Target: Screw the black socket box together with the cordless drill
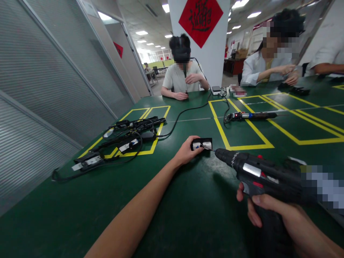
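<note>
My left hand (187,150) grips the left end of a small black case (207,142) with white parts inside, on the green table (172,222). Wrapped round the handle of a black power drill (249,168) is my right hand (276,211), with a finger near the trigger. The drill points left, and its thin bit reaches the right side of the case; whether the tip touches a part is too small to tell.
Black devices with cables (134,134) lie at the left inside yellow tape. A long black tool (252,115) lies at the right beyond the drill. One cable (185,109) crosses the table. A person (181,77) sits opposite, another person (271,68) at the right.
</note>
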Motion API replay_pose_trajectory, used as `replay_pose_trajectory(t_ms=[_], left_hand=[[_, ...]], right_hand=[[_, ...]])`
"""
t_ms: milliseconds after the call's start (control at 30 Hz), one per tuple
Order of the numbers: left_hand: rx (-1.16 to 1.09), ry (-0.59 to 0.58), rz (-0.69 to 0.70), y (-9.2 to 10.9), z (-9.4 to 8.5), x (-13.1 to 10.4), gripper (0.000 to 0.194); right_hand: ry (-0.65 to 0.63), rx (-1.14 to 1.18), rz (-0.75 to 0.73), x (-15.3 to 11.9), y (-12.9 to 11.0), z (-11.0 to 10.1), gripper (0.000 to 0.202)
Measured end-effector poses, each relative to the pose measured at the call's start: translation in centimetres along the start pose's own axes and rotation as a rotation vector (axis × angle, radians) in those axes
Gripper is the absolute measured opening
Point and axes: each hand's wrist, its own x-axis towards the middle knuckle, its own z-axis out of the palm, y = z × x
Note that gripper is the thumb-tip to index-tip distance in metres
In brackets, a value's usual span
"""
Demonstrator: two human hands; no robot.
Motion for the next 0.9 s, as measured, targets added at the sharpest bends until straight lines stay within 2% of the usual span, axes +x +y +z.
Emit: replay_pose_trajectory(t_ms=[300, 633, 900], left_hand=[[-0.004, -0.003, 0.006, -0.1, 0.1, 0.0, 0.047], [0.003, 0.004, 0.012, -0.2, 0.1, 0.1, 0.048], [-0.001, 0.001, 0.011, 0.0, 0.1, 0.0, 0.048]], right_hand=[[-0.003, -0.089, -0.024, 0.0, 0.2, -0.1, 0.025], [0.033, -0.088, -0.069, 0.1, 0.0, 0.1, 0.023], [0.035, 0.044, -0.105, 1.7, 2.4, -1.2, 0.028]])
